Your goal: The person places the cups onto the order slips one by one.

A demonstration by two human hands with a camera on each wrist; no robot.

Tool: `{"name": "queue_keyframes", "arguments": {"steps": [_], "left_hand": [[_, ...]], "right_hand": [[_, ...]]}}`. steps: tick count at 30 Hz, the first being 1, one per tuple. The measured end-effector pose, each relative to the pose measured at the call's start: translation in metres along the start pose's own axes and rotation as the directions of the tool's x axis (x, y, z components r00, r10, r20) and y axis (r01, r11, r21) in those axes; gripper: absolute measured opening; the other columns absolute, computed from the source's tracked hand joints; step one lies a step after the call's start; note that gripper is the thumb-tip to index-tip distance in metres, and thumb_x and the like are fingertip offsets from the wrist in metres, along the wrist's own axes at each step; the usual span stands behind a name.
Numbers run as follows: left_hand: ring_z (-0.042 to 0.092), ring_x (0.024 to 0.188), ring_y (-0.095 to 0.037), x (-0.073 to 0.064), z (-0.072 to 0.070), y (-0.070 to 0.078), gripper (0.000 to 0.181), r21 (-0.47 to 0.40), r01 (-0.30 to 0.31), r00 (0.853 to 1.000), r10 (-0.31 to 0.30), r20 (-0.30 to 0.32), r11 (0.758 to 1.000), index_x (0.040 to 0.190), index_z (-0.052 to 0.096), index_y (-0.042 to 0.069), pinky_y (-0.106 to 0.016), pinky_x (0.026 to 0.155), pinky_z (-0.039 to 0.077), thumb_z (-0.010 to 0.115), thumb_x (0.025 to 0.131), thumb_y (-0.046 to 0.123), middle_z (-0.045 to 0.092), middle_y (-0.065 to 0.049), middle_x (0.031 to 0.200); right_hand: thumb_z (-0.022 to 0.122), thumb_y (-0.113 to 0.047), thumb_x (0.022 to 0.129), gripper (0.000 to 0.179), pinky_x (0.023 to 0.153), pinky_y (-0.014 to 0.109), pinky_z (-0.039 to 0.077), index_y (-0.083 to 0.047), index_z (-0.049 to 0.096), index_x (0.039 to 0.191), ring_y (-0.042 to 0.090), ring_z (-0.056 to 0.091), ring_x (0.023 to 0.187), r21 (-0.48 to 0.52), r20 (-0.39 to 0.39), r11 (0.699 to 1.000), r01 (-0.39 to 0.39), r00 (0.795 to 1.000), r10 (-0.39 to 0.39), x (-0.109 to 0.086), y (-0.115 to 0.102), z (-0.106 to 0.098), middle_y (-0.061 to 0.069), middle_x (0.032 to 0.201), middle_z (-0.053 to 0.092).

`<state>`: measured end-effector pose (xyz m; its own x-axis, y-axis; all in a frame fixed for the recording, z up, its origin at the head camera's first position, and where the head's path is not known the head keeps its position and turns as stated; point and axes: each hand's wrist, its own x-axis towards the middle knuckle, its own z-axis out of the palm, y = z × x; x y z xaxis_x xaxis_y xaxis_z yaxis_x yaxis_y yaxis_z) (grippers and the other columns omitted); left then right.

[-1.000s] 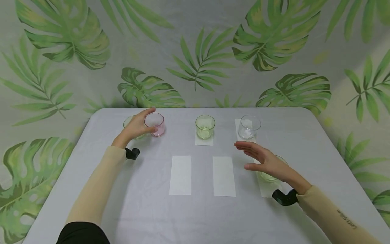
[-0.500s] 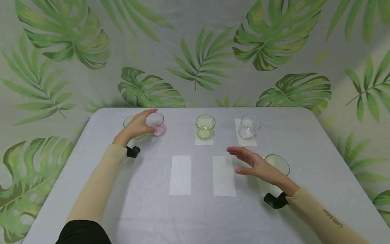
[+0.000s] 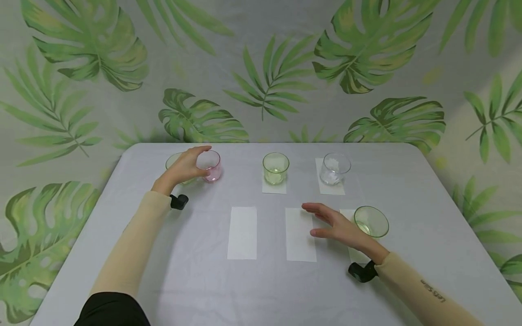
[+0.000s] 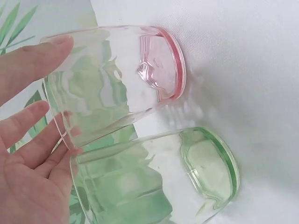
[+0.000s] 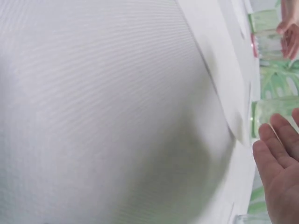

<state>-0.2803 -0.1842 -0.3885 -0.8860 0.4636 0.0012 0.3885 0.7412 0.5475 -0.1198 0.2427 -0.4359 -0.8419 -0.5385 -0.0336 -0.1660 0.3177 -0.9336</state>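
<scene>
At the back left, my left hand (image 3: 185, 168) holds a pink-tinted glass (image 3: 211, 168) near its rim. The left wrist view shows the thumb on one side of this upright glass and the fingers (image 4: 46, 142) at the other side of the rim. A green-tinted glass (image 4: 154, 182) stands right beside it, partly hidden by the hand in the head view. My right hand (image 3: 338, 227) hovers with fingers extended and nothing in it, over the right part of a white paper strip (image 3: 300, 240). Just right of it is another green glass (image 3: 371, 222).
Along the back, a green glass (image 3: 275, 169) and a clear glass (image 3: 334, 169) each stand on a paper slip. Another white paper strip (image 3: 244, 233) lies in the middle of the white-covered table (image 3: 195, 280). A leaf-patterned cloth (image 3: 285, 68) hangs behind.
My right hand has moved left and slightly toward me, away from the right green glass, which is now more visible. My left hand stays at the pink glass, almost still.
</scene>
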Motion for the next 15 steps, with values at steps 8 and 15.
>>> {"name": "queue_keyframes", "arguments": {"steps": [8,15], "left_hand": [[0.032,0.134,-0.038,-0.001,0.002,0.001,0.075,-0.005,0.005,1.0,-0.005,-0.015,1.0,0.142,0.039,-0.004,-0.052,0.11,0.025,0.077,0.08,0.011,0.04,-0.021,0.144],[0.04,0.127,-0.036,-0.003,0.004,0.003,0.075,-0.043,-0.002,0.998,-0.001,-0.059,0.999,0.142,0.04,-0.001,-0.053,0.105,0.033,0.078,0.079,0.013,0.044,-0.02,0.14]], "right_hand": [[0.073,-0.011,0.085,0.066,0.111,0.025,0.024,-0.002,0.041,0.142,0.031,0.03,0.137,-0.093,-0.036,0.994,-0.055,0.998,0.052,-0.001,0.013,0.003,0.013,0.145,0.041],[0.076,-0.017,0.083,0.068,0.108,0.017,0.024,-0.003,0.044,0.141,0.032,0.03,0.137,-0.172,-0.057,0.982,-0.082,0.996,0.073,-0.003,0.015,0.006,0.013,0.144,0.042]]}}
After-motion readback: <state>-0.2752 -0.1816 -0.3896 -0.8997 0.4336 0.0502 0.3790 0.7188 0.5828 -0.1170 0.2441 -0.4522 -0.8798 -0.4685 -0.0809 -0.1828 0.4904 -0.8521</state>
